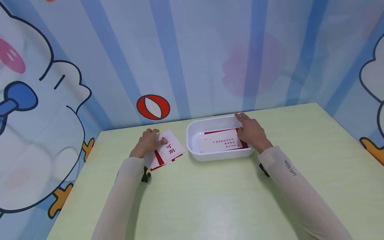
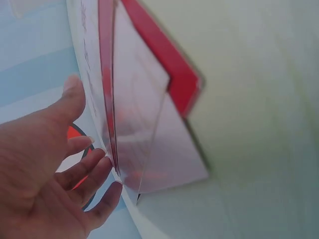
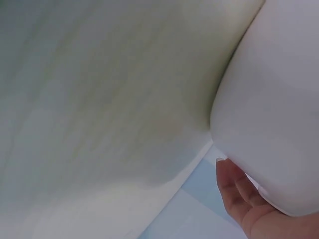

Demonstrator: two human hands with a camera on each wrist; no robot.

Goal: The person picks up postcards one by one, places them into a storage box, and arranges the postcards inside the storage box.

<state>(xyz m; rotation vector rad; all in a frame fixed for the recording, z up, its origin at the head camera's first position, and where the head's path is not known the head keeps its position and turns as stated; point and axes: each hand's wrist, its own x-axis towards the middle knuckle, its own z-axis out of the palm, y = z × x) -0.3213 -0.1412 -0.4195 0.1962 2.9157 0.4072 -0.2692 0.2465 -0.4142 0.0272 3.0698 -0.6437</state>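
On the left of the table, a loose stack of white and red printed cards (image 1: 169,146) lies fanned out. My left hand (image 1: 147,143) is at its left edge. In the left wrist view, the fingertips (image 2: 107,158) meet the cards' edge while the thumb stands apart above them. A white plastic tub (image 1: 223,156) stands right of the stack, with more white and red cards (image 1: 222,140) lying inside. My right hand (image 1: 252,131) grips the tub's right end, thumb inside the rim. Its fingers (image 3: 234,184) lie against the outer wall in the right wrist view.
The pale green table (image 1: 204,200) meets a blue striped cartoon backdrop (image 1: 207,66) close behind the tub. Dark wrist-worn devices show under both sleeves, one on the left (image 1: 146,175).
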